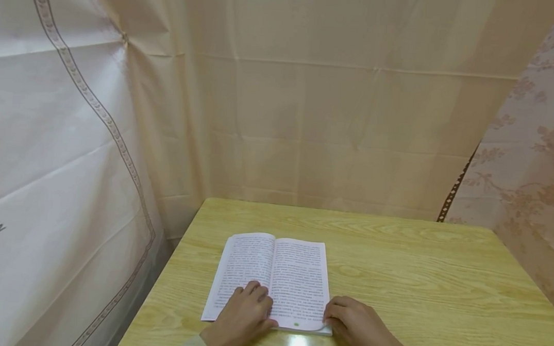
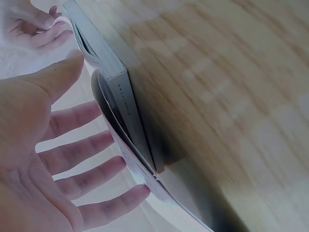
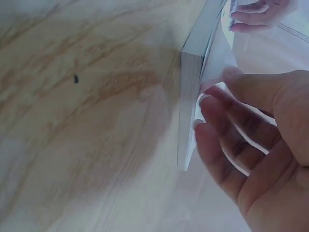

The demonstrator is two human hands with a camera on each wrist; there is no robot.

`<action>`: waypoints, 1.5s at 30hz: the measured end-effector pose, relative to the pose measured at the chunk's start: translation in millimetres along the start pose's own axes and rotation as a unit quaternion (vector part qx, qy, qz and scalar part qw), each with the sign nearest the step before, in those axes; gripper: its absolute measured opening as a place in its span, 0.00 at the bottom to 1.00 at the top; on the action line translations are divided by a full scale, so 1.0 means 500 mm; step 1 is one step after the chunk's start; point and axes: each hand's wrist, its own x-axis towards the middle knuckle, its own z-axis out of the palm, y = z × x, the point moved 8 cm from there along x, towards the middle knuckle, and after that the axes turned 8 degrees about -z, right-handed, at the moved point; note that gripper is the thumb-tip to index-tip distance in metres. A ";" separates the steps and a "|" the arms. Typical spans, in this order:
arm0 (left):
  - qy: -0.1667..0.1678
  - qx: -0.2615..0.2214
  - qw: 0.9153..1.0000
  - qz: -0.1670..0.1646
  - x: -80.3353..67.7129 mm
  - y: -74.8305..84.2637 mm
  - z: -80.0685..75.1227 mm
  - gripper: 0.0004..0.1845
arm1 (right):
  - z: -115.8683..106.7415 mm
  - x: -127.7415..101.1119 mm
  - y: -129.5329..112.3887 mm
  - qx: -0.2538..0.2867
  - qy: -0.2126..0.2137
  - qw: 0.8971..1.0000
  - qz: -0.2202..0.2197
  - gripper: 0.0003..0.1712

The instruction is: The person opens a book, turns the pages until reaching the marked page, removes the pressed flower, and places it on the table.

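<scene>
We work at a pale wood-grain counter [image 1: 416, 272] boxed in by hung cream sheets [image 1: 307, 117] and a floral curtain [image 1: 537, 169]. The open book [image 1: 272, 276] lies near the counter's front edge. Our left hand [image 1: 243, 316] rests flat on the left page, fingers [image 2: 91, 169] straight and spread. Our right hand [image 1: 360, 329] pinches the right page's lower corner, lifting it. The print is too small to read.

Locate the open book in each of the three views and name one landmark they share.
Head: open book lies low centre, under both hands.
Left wrist: its page block runs from top left downward.
Right wrist: its edge stands right of centre.
Shared landmark: the wooden table.
</scene>
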 end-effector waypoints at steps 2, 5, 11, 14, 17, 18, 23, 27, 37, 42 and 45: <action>0.001 0.002 1.000 0.000 0.000 0.000 0.000 0.20 | -0.002 0.001 -0.001 -0.013 0.006 1.000 -0.005 0.08; 0.004 0.004 1.000 -0.002 0.000 0.000 0.002 0.21 | -0.005 0.002 0.000 -0.019 0.008 1.000 0.002 0.08; 0.016 0.016 1.000 -0.004 0.001 0.006 0.005 0.27 | -0.010 0.005 0.011 0.034 0.000 0.998 0.058 0.09; 0.020 0.020 1.000 -0.006 0.001 0.009 0.005 0.28 | -0.010 0.005 0.018 0.078 0.005 0.993 0.086 0.08; 0.018 0.022 1.000 -0.010 0.002 0.010 0.005 0.27 | -0.011 0.004 0.021 0.112 0.020 0.989 0.093 0.06; 0.017 0.024 1.000 -0.011 0.002 0.011 0.005 0.27 | -0.013 0.004 0.020 0.118 0.027 0.989 0.090 0.05; 0.026 0.047 0.999 -0.008 0.005 0.015 0.005 0.30 | -0.024 0.001 0.016 0.123 0.070 0.987 0.072 0.04; 0.051 0.059 0.997 0.002 0.004 0.023 -0.001 0.29 | -0.033 0.001 0.012 0.116 0.109 0.985 0.064 0.05; 0.076 0.054 0.996 -0.004 0.005 0.025 -0.002 0.11 | -0.029 -0.006 0.031 0.114 0.095 0.979 0.143 0.16; 0.147 0.040 0.988 -0.012 0.004 0.016 -0.019 0.22 | 0.007 -0.012 0.030 0.117 0.002 0.984 0.133 0.20; 0.198 0.025 0.980 -0.011 0.006 0.014 -0.035 0.27 | 0.019 -0.016 0.026 0.090 -0.022 0.989 0.118 0.25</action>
